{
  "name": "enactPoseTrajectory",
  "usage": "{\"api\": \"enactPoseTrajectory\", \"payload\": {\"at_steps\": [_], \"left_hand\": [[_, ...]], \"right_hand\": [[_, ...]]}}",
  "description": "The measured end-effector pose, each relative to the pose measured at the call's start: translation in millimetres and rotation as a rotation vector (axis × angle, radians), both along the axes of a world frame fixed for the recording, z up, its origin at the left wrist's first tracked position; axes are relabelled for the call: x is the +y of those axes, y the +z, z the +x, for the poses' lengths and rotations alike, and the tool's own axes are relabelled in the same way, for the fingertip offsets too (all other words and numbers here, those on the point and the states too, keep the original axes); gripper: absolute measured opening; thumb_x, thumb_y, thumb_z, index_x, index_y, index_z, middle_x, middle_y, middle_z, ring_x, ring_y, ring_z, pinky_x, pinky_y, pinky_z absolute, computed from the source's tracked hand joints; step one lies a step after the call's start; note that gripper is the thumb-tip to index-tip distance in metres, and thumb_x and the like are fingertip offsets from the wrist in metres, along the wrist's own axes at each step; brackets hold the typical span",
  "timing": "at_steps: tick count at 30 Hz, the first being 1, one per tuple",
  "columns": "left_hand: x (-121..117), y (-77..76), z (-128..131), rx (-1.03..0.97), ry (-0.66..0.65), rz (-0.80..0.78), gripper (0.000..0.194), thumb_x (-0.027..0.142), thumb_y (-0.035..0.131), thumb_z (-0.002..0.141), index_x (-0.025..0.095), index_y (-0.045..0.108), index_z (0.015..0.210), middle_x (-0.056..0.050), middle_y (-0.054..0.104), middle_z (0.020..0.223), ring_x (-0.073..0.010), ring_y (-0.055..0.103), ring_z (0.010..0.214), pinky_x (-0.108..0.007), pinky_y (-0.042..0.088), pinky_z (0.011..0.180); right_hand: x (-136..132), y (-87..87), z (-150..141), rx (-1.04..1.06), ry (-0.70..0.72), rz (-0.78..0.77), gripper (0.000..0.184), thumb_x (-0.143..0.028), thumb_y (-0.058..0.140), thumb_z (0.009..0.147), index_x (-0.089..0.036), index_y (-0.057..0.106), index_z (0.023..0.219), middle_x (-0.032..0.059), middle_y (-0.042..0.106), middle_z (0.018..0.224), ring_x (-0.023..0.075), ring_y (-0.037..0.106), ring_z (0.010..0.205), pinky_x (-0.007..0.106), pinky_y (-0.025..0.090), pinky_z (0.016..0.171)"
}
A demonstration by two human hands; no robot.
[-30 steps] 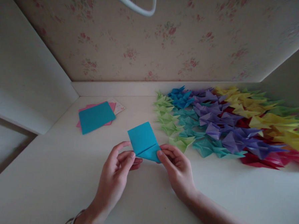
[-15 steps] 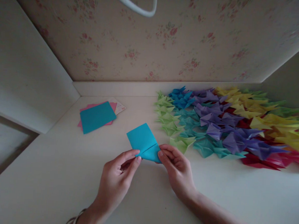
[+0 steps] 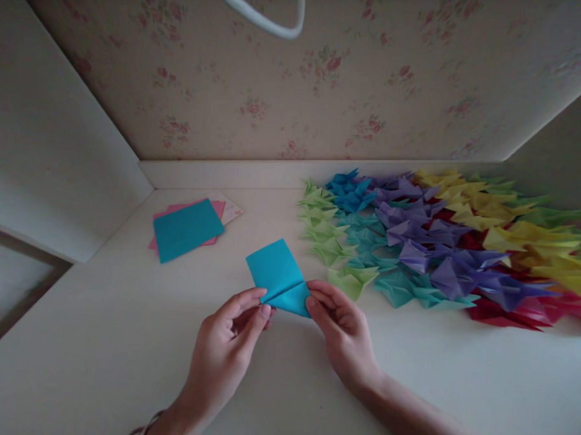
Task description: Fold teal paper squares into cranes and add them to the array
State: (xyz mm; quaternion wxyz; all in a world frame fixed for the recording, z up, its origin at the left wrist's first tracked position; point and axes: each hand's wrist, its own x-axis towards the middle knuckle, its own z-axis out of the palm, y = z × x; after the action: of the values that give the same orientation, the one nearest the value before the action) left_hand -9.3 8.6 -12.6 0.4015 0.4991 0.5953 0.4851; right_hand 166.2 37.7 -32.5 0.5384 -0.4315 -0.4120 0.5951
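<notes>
A partly folded blue origami paper (image 3: pixel 279 267) is held between my two hands, above the white desk (image 3: pixel 281 399). Its lower flap is folded toward the middle, with a slit running across it. My left hand (image 3: pixel 230 334) pinches the lower left corner between thumb and index finger. At the lower right corner, my right hand (image 3: pixel 340 330) grips the paper with thumb on top and fingers behind. The fingertips behind the sheet are partly hidden.
A stack of blue paper (image 3: pixel 187 230) and pink paper (image 3: pixel 174 207) lies at the back left. Rows of folded paper cranes (image 3: pixel 416 230) in several colours cover the right side. A white cable (image 3: pixel 262 20) hangs above, before the flowered wall (image 3: pixel 297 94).
My left index finger and thumb have closed on the paper's lower left corner, where the fingers were looser before. My right hand keeps its hold. The view has shifted slightly.
</notes>
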Motion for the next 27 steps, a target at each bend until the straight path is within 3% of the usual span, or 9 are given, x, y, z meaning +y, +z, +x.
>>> {"api": "enactPoseTrajectory", "payload": {"at_steps": [5,16,27], "left_hand": [[0.4,2.7,2.1,-0.070,0.023,-0.014,0.026,0.034,0.063,0.089,0.017,0.065,0.110,-0.006,0.076,0.091,-0.0215,0.074,0.085,-0.028,0.064,0.067],[1.7,6.1,-0.9,-0.120,0.020,-0.080,0.035,0.035,0.066,0.088,0.014,0.067,0.116,-0.008,0.077,0.088,-0.0202,0.072,0.080,-0.026,0.062,0.063],[1.0,8.6,0.8,0.039,0.049,0.010,0.025,0.034,0.066,0.087,0.016,0.072,0.105,-0.004,0.077,0.076,-0.0174,0.073,0.065,-0.024,0.061,0.058]], "right_hand": [[1.0,0.6,-1.2,-0.031,0.000,0.021,0.021,-0.032,0.073,0.083,-0.020,0.069,0.100,0.0040,0.074,0.086,0.0170,0.066,0.079,0.025,0.052,0.069],[2.7,0.1,-0.3,0.026,0.011,-0.030,0.023,-0.034,0.074,0.081,-0.021,0.069,0.100,0.0023,0.072,0.084,0.0158,0.063,0.079,0.024,0.049,0.071],[2.5,1.8,-1.0,-0.008,-0.010,-0.030,0.028,-0.038,0.076,0.078,-0.019,0.069,0.098,0.0042,0.072,0.084,0.0184,0.063,0.079,0.026,0.049,0.069]]}}
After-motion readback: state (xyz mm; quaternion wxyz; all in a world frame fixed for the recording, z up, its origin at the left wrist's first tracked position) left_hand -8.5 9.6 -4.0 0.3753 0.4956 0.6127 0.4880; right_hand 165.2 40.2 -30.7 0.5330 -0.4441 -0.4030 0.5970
